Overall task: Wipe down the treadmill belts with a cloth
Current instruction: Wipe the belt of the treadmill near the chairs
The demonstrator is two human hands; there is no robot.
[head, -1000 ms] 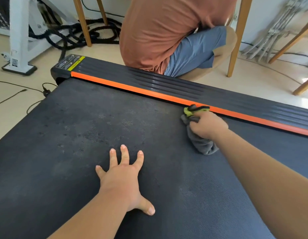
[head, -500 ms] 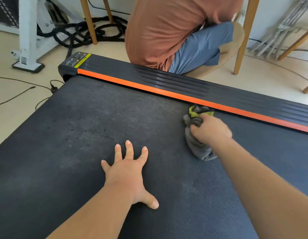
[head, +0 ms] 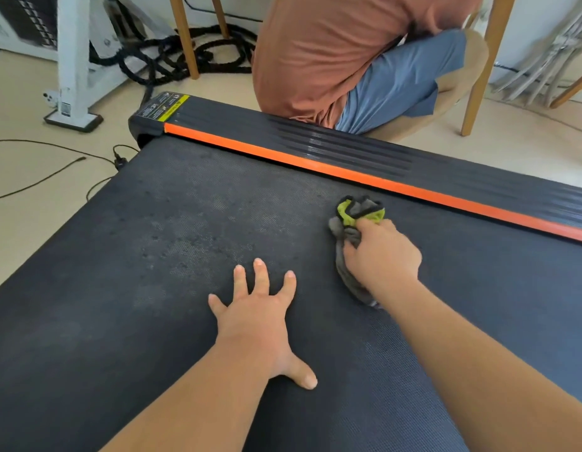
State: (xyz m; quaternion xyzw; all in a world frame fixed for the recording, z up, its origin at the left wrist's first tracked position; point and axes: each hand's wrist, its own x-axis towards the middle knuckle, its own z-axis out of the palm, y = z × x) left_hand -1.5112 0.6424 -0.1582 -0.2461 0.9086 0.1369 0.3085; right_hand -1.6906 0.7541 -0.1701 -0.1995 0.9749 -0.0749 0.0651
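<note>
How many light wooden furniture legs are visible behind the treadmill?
4 wooden legs: two upper left by the coiled black rope, one right of the seated person, one slanting at the right edge. Others may be hidden.

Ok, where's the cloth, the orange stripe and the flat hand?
cloth (head: 346, 234): head view, grey bunched part.
orange stripe (head: 315, 165): head view, along its length.
left hand (head: 257, 321): head view, back of hand.

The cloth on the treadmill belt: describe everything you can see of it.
The cloth is grey, soft-looking fabric with a yellow-green edge, bunched into a crumpled wad. It lies on the dark textured belt, near but clear of the orange side strip. The right hand grips it from above, covering its middle; a grey tail shows beside the wrist.
</note>
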